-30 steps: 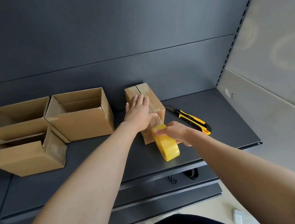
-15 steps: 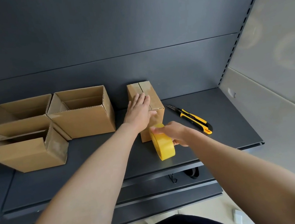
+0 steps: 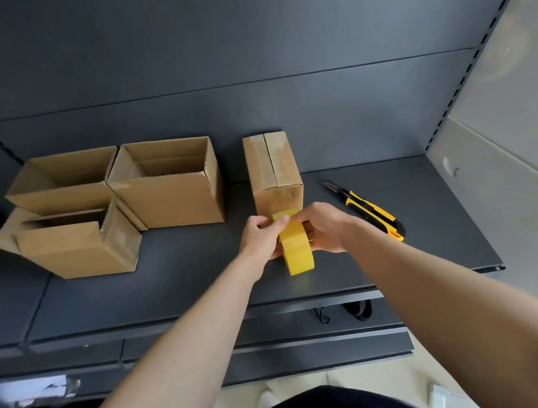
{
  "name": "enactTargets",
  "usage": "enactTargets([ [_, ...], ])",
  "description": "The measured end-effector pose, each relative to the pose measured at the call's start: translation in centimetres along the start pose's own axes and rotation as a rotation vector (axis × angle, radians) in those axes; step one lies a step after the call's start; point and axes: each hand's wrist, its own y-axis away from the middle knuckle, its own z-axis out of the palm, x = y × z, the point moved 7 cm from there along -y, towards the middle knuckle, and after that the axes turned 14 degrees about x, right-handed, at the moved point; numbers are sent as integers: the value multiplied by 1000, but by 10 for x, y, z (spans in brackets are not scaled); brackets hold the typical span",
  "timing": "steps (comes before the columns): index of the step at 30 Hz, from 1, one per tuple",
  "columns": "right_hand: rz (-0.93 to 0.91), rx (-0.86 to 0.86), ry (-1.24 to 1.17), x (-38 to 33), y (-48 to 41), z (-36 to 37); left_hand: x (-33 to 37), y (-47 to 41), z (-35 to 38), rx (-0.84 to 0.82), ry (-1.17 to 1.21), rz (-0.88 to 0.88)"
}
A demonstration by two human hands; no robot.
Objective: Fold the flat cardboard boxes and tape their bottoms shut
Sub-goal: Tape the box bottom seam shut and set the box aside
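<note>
Before the cardboard box (image 3: 273,168) — left hand (image 3: 260,236), right hand (image 3: 326,227), both clasped on a yellow tape roll (image 3: 296,251).

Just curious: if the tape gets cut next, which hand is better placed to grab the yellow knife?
Probably the right hand: the utility knife lies on its side of the tape roll, farther from the left hand.

On the shelf (image 3: 431,236) open boxes (image 3: 170,200) crowd the left; bare surface separates taped box (image 3: 273,168) and knife (image 3: 370,212).
</note>
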Motion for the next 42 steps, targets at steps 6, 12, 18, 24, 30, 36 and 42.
enactTargets([
  [6, -179, 444, 237, -6, -17, -44, 8, 3, 10, 74, 206, -124],
  [12, -264, 822, 961, -10, -20, -113, 7, 0, 11, 226, 167, -138],
  [18, -193, 793, 1115, 5, -39, -141, 13, 0, 11, 334, 123, -123],
  [24, -184, 758, 1141, 7, -51, -144, 18, -1, 9, 377, 94, -120],
  [30, -275, 731, 985, 6, -42, -144, 19, 0, 9, 395, 108, -145],
  [36, -780, 678, 1036, -14, -7, -124, 22, 3, 10, 364, 117, -135],
  [42, -931, 566, 1322, -26, -3, -83, 28, 6, 6, 302, 90, -144],
])
